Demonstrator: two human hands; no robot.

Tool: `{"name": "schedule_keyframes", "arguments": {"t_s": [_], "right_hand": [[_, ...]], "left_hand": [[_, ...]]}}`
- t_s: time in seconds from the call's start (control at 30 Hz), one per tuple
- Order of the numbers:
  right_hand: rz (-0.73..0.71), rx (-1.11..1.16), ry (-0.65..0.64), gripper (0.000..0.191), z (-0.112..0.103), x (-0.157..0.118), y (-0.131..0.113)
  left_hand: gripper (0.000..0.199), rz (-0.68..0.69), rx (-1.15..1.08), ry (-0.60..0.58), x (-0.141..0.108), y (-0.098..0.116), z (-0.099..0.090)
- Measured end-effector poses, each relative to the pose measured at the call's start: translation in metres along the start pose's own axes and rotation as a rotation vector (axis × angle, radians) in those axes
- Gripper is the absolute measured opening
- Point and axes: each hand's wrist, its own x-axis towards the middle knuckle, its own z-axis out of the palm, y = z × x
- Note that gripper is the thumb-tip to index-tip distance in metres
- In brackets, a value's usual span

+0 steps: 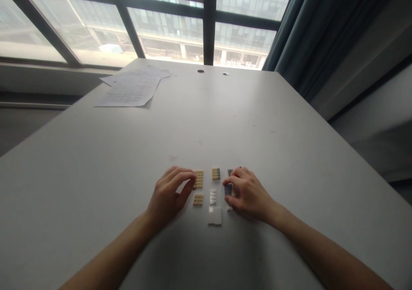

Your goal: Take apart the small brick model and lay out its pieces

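Observation:
My left hand [170, 193] is curled, with thumb and fingertips close together at the left edge of a tan studded toy-brick plate [199, 179]. A smaller tan plate [198, 200] lies just below it. My right hand [249, 193] bends over a dark grey studded brick [228, 190], thumb and index finger at its two ends; the hand hides part of it. Another dark grey piece [229, 171] shows behind those fingers, and a small white piece [229, 208] peeks out under the thumb. Between the hands are a tan-and-grey piece [216, 173], a white studded piece [213, 196] and smooth white tiles [215, 216].
All of this lies on a wide white table [206, 122]. Printed papers [131, 88] are spread at its far left. Two round cable holes, one a dark-rimmed hole [201, 71], are near the far edge. Windows stand beyond, and a dark curtain [305, 36] hangs at the right.

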Motion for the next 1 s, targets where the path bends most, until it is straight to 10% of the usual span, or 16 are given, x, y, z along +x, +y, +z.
{"name": "schedule_keyframes", "arguments": {"t_s": [0.67,1.0], "right_hand": [[0.153,0.109,0.303,0.019,-0.036,0.002,0.039],[0.135,0.178,0.106,0.024,-0.029,0.006,0.052]], "left_hand": [[0.011,-0.012,0.074,0.055,0.003,-0.004,-0.001],[0.028,-0.088,0.17,-0.295,0.018,-0.003,0.015]]}}
